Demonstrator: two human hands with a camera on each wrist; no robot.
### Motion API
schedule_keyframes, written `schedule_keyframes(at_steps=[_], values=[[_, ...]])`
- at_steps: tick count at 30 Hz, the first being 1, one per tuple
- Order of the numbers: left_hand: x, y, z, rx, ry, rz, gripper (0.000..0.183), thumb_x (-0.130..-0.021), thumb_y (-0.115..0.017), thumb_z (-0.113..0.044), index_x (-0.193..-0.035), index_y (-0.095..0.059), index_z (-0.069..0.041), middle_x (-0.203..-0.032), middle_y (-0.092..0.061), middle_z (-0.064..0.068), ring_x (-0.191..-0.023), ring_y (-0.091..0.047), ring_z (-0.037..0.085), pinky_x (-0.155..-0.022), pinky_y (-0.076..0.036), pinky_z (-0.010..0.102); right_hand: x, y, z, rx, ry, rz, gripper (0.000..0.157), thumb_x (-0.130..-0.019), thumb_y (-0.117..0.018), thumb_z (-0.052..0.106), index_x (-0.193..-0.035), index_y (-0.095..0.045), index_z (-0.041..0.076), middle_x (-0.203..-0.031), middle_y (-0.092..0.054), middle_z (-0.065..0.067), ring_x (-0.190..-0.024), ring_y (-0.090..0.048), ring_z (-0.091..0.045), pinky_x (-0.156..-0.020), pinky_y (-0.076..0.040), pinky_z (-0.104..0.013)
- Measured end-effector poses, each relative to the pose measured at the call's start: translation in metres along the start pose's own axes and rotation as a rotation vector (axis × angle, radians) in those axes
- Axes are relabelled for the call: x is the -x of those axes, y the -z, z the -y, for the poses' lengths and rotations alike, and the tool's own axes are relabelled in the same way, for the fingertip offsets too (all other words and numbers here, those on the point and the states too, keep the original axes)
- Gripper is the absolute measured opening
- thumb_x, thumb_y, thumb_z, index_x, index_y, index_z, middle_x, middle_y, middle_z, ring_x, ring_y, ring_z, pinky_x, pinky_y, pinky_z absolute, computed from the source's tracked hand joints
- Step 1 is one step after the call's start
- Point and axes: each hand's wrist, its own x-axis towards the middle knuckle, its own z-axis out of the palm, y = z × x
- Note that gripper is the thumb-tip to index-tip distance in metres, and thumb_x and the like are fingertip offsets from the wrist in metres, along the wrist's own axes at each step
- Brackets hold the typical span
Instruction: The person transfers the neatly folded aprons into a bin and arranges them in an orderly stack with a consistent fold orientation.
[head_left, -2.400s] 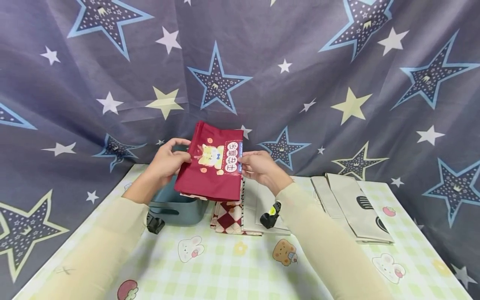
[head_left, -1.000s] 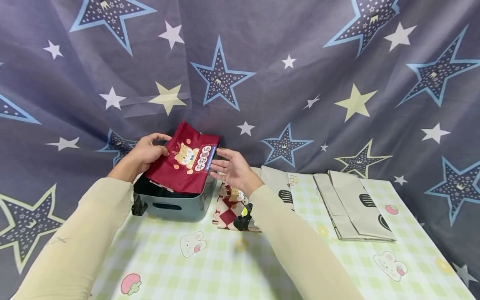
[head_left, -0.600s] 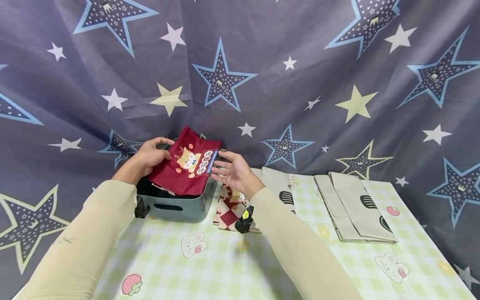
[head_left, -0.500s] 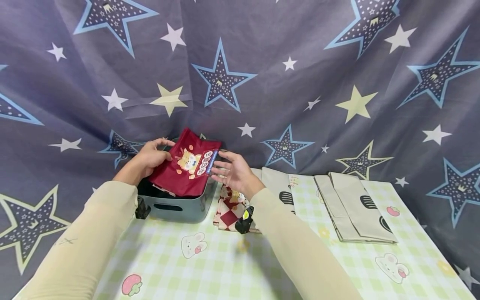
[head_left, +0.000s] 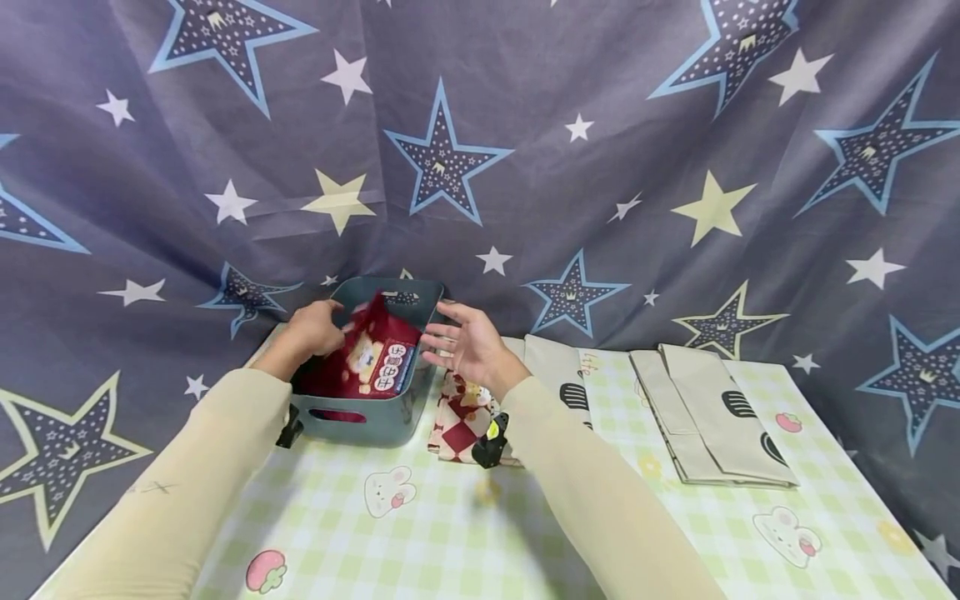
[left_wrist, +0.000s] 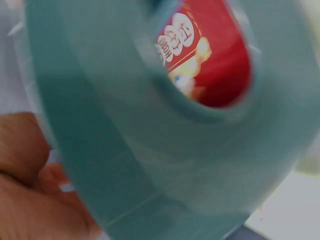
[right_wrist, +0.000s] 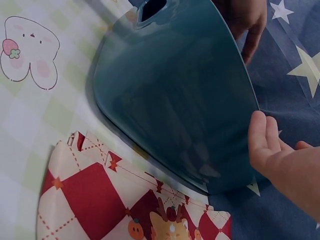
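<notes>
A folded dark-red cloth (head_left: pixel 360 358) with a cartoon animal and white lettering lies inside the blue-grey plastic bin (head_left: pixel 375 421), one back corner sticking up. My left hand (head_left: pixel 311 333) is at the bin's left rim, fingertips close to the blurred left part of the cloth; whether they still pinch it is hidden. In the left wrist view the bin wall covers those fingertips, and the red cloth shows through a handle slot. Beside the bin's right rim my right hand (head_left: pixel 472 346) has its fingers spread; in the right wrist view the fingertips touch or nearly touch the rim.
A folded red-and-cream diamond-pattern cloth (head_left: pixel 457 425) lies right of the bin, with a folded cream cloth (head_left: pixel 558 375) beside it, partly behind the right arm. Farther right lies another folded cream cloth (head_left: pixel 712 417). A star-patterned curtain (head_left: pixel 600 167) hangs behind the table.
The red cloth has come from above the table, left and down into the bin. My left hand has lowered to the rim. My right hand has let go of the cloth's edge.
</notes>
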Motion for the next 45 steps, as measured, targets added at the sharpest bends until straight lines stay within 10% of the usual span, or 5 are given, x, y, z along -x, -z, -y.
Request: schedule_keyframes(at_steps=[4,25,45], values=[[0.000,-0.002,-0.007,-0.214,-0.013,-0.063,0.065,-0.082,-0.060,-0.005,-0.144,-0.047,0.007,-0.138,-0.052,0.034,-0.119,-0.053,0.048,-0.102,-0.046,0.056,0.002,0.001,0.001,0.003,-0.001,0.002,0.058,-0.098,-0.058,0.028,-0.151,-0.044,0.011,-0.154,-0.044,-0.022,-0.141,-0.044,-0.041,-0.112,-0.040,-0.054],[0.006,-0.013,-0.015,0.002,-0.138,-0.098,0.050,-0.093,-0.067,-0.006,-0.141,-0.054,0.003,-0.118,-0.063,0.024,-0.110,-0.058,0.038,-0.094,-0.050,0.051,0.010,0.019,0.013,0.084,0.026,0.065,0.061,-0.102,-0.051,0.029,-0.158,-0.036,0.009,-0.160,-0.038,-0.020,-0.144,-0.042,-0.039,-0.116,-0.035,-0.053],[0.025,-0.039,-0.063,0.200,-0.262,-0.142,0.035,-0.098,-0.064,-0.009,-0.133,-0.062,-0.003,-0.122,-0.065,0.020,-0.110,-0.063,0.035,-0.093,-0.053,0.049,0.032,0.057,0.031,0.302,0.163,-0.040,0.042,-0.102,-0.057,0.017,-0.141,-0.056,0.003,-0.126,-0.067,-0.013,-0.112,-0.065,-0.029,-0.107,-0.046,-0.052]])
